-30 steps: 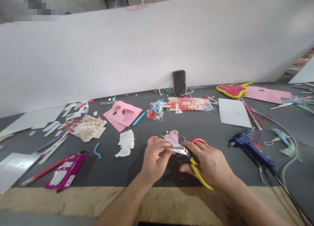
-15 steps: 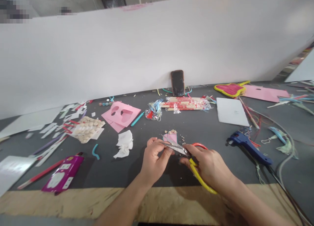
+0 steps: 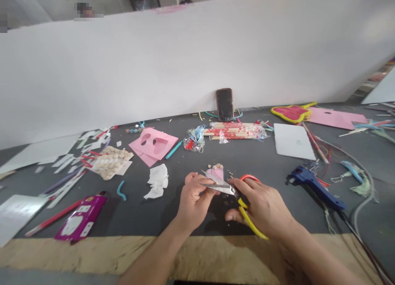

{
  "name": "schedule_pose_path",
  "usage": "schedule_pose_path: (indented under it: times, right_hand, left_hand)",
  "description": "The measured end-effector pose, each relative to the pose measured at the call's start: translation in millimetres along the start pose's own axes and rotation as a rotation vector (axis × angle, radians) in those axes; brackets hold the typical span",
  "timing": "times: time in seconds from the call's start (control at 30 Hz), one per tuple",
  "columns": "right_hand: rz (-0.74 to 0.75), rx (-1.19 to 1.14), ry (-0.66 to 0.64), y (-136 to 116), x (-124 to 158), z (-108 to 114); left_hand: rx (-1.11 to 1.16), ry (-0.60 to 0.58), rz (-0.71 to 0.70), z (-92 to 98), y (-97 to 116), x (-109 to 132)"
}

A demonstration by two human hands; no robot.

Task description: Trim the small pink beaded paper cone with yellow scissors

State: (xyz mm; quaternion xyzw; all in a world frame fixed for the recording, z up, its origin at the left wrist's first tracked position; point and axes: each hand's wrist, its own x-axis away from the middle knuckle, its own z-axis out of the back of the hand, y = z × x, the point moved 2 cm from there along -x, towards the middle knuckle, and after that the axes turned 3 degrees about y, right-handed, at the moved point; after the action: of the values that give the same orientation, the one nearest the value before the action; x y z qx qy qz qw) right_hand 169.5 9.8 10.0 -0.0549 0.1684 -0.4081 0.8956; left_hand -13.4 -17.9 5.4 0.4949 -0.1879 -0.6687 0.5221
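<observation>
My right hand (image 3: 262, 202) is closed around a pair of scissors (image 3: 226, 188) with one red and one yellow handle. Its blades point left and stand a little apart. At their tips my left hand (image 3: 197, 198) pinches with thumb and forefinger; whatever sits in that pinch is too small and hidden to name. Just beyond the blades lies a small pink piece (image 3: 215, 172), partly covered by the scissors. Small pale bits (image 3: 218, 166) rest along its far edge, and several more are scattered to its right.
To the right lies a blue glue gun (image 3: 317, 188) with its cable. White tissue (image 3: 157, 181), pink cut-outs (image 3: 165, 147) and a purple packet (image 3: 82, 219) are on the left. A phone (image 3: 225, 104) leans on the white partition (image 3: 173, 62) behind wrapped sticks (image 3: 236, 131).
The scissor blades have spread somewhat wider, and my right thumb has dropped away from the blades. My left hand keeps its pinch in nearly the same place.
</observation>
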Motion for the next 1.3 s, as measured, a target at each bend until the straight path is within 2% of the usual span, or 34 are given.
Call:
schedule_pose_path:
  times: [0.23,0.53,0.63,0.83,1.03,1.17,1.3]
  right_hand:
    - [-0.009,0.007,-0.010,3.2,2.0,-5.5]
    - [-0.026,-0.002,-0.007,-1.1,4.5,-0.7]
    - [-0.029,0.005,-0.003,-1.9,4.2,-2.0]
    - [-0.027,0.015,0.051,2.6,2.1,-4.4]
    - [-0.003,0.008,-0.007,1.7,-0.7,-1.3]
    - [0.007,0.017,-0.021,-0.1,-1.5,0.2]
    - [-0.009,0.006,-0.017,1.1,-0.5,-2.7]
  left_hand:
    - [-0.042,-0.050,0.011,0.1,-1.4,-0.6]
    - [-0.051,-0.080,0.053,0.3,3.8,-1.4]
    - [-0.045,-0.055,0.065,-0.9,3.8,-0.5]
    - [-0.013,0.072,0.112,-1.9,0.6,1.7]
    - [-0.061,0.020,0.029,0.8,2.6,0.5]
    - [-0.096,-0.022,0.022,0.7,4.5,0.1]
    - [-0.100,-0.017,0.032,-0.6,3.8,-0.1]
